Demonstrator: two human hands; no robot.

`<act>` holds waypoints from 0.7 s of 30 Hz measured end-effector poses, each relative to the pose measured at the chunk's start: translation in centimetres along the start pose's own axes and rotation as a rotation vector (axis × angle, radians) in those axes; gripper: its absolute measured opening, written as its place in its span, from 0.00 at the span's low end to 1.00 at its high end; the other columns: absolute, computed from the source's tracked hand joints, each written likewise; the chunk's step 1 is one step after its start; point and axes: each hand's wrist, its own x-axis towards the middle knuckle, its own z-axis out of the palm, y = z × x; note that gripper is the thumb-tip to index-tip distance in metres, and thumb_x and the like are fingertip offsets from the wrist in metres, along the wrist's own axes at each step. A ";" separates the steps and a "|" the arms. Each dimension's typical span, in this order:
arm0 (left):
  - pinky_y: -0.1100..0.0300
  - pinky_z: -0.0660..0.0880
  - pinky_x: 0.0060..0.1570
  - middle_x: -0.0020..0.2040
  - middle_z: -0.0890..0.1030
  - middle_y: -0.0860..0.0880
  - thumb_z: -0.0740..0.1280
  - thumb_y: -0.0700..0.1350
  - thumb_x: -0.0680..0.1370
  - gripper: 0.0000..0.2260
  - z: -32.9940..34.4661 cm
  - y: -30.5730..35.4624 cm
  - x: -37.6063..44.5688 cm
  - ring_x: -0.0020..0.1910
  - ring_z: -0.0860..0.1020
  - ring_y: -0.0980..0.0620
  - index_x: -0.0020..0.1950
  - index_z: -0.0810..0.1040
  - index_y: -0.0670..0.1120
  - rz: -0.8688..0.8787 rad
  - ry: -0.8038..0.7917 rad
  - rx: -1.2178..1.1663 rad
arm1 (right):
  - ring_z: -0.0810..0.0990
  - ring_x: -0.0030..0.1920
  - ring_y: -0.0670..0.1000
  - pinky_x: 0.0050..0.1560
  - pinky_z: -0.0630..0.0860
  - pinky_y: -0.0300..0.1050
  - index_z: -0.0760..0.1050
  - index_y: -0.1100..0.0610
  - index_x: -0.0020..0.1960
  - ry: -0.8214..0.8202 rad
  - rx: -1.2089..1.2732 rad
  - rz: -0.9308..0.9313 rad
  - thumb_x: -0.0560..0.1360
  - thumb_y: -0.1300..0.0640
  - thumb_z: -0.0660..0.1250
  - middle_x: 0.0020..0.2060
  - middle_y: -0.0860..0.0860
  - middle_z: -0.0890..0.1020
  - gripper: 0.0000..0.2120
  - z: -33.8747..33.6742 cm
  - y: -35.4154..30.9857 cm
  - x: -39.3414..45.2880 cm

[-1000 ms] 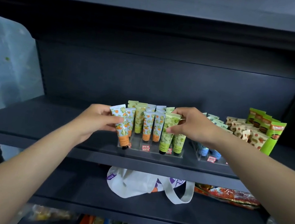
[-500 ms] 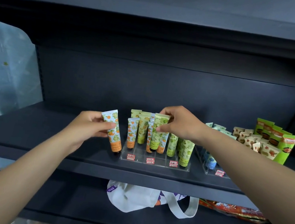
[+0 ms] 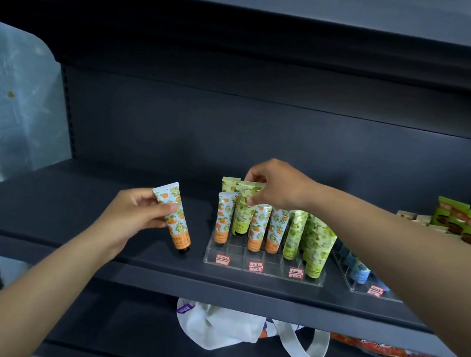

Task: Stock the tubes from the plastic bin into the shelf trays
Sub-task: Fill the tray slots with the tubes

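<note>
My left hand (image 3: 136,209) grips an orange-patterned tube (image 3: 173,215), cap down, just left of a clear acrylic shelf tray (image 3: 264,268). Upright in that tray are several orange-patterned tubes (image 3: 259,227) and green-patterned tubes (image 3: 317,247). My right hand (image 3: 280,186) pinches the top of a green-patterned tube (image 3: 243,212) lifted a little above the tray's second column, behind the front row. The plastic bin is not in view.
A second clear tray (image 3: 365,282) with blue tubes sits to the right, partly behind my right forearm. Green and beige snack packets (image 3: 469,225) stand at the far right. A white tote bag (image 3: 225,326) lies on the lower shelf. A translucent panel (image 3: 11,104) borders the left.
My left hand has drawn the orange tube leftward, away from the tray. My right hand has carried the green tube from the tray's right side toward its left columns.
</note>
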 end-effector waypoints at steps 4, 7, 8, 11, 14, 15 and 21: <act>0.62 0.80 0.45 0.42 0.85 0.49 0.70 0.39 0.74 0.04 0.3 -1.3 0.6 0.44 0.83 0.53 0.48 0.82 0.42 -0.026 0.040 -0.040 | 0.75 0.61 0.51 0.55 0.71 0.41 0.77 0.57 0.58 -0.022 -0.076 -0.009 0.71 0.57 0.73 0.59 0.51 0.77 0.17 0.6 0.2 0.5; 0.58 0.79 0.49 0.45 0.85 0.46 0.70 0.39 0.74 0.05 0.6 -1.6 1.1 0.47 0.82 0.51 0.49 0.82 0.42 -0.025 0.063 -0.070 | 0.74 0.62 0.50 0.53 0.69 0.39 0.76 0.57 0.60 -0.032 -0.077 -0.011 0.71 0.57 0.73 0.61 0.51 0.77 0.17 0.9 0.5 0.9; 0.57 0.78 0.49 0.46 0.84 0.46 0.70 0.39 0.74 0.05 0.6 -1.6 1.3 0.47 0.82 0.50 0.49 0.81 0.42 -0.022 0.063 -0.076 | 0.74 0.62 0.50 0.53 0.69 0.39 0.76 0.57 0.59 -0.034 -0.079 -0.014 0.71 0.57 0.73 0.61 0.50 0.77 0.17 1.0 0.5 1.0; 0.56 0.78 0.50 0.46 0.84 0.46 0.70 0.38 0.74 0.05 0.7 -1.7 1.5 0.48 0.82 0.50 0.48 0.82 0.42 -0.021 0.057 -0.067 | 0.75 0.62 0.50 0.55 0.70 0.40 0.77 0.57 0.58 -0.040 -0.097 -0.029 0.71 0.57 0.73 0.60 0.50 0.78 0.17 1.2 0.7 1.2; 0.56 0.78 0.49 0.44 0.85 0.47 0.70 0.38 0.74 0.03 0.7 -1.8 1.7 0.47 0.82 0.50 0.46 0.82 0.43 -0.021 0.062 -0.067 | 0.75 0.61 0.49 0.52 0.69 0.39 0.77 0.56 0.58 -0.055 -0.117 -0.036 0.71 0.57 0.73 0.59 0.50 0.78 0.16 1.4 0.8 1.4; 0.56 0.78 0.49 0.44 0.85 0.47 0.70 0.38 0.74 0.03 0.7 -1.9 1.8 0.47 0.82 0.50 0.46 0.82 0.43 -0.022 0.064 -0.068 | 0.75 0.61 0.49 0.52 0.69 0.39 0.76 0.56 0.58 -0.062 -0.124 -0.040 0.71 0.57 0.73 0.59 0.49 0.78 0.16 1.6 0.8 1.4; 0.56 0.78 0.50 0.45 0.85 0.46 0.70 0.38 0.74 0.04 0.8 -1.9 2.0 0.46 0.82 0.50 0.47 0.82 0.42 -0.025 0.054 -0.061 | 0.75 0.58 0.49 0.49 0.67 0.39 0.75 0.56 0.57 -0.104 -0.157 -0.072 0.71 0.58 0.72 0.57 0.49 0.77 0.16 2.2 0.8 1.8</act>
